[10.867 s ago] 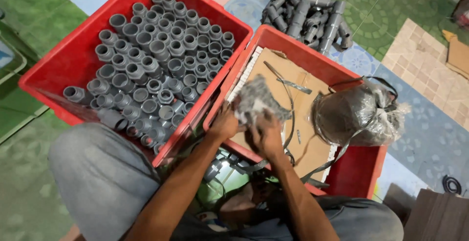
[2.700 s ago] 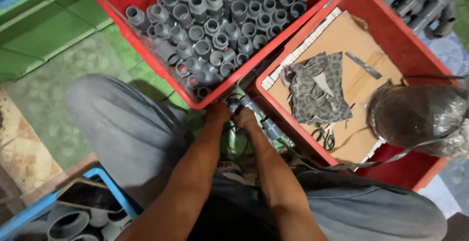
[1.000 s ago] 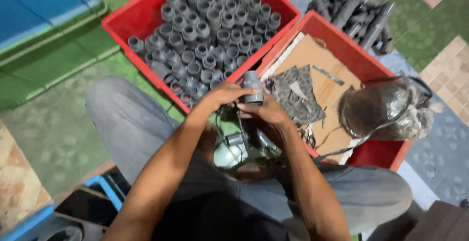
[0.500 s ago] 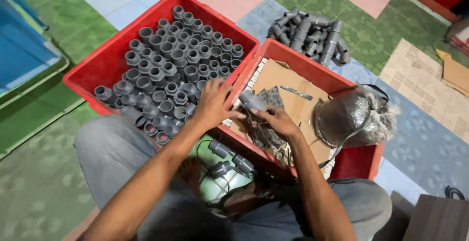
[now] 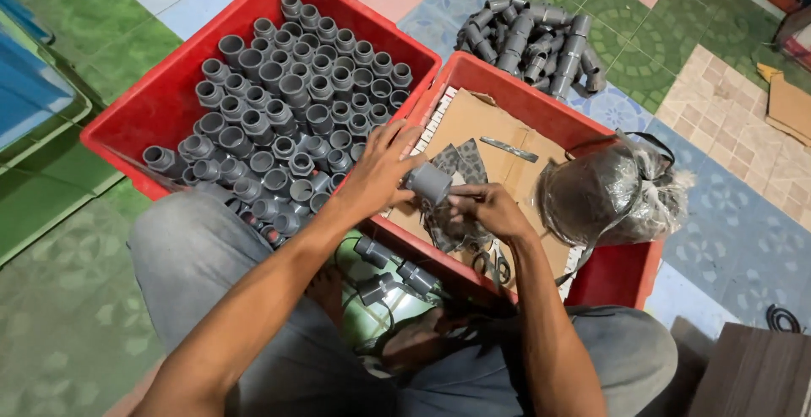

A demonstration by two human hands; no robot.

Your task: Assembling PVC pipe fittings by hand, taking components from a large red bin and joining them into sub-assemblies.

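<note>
Looking down from the head camera, I see a short grey pipe fitting (image 5: 428,182) held over the near edge of the right red crate (image 5: 629,269), above its cardboard liner (image 5: 486,142). It looks light, rigid and smooth, best gripped around its barrel. My left hand (image 5: 376,172) curls partly closed around the fitting's far side. My right hand (image 5: 483,208) pinches its near end, perhaps with a dark abrasive sheet (image 5: 456,163); I cannot tell for certain.

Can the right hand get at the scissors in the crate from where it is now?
Probably yes: the scissors lie just below the right hand, nothing covering them, but that hand is pinching the grey fitting.
</note>
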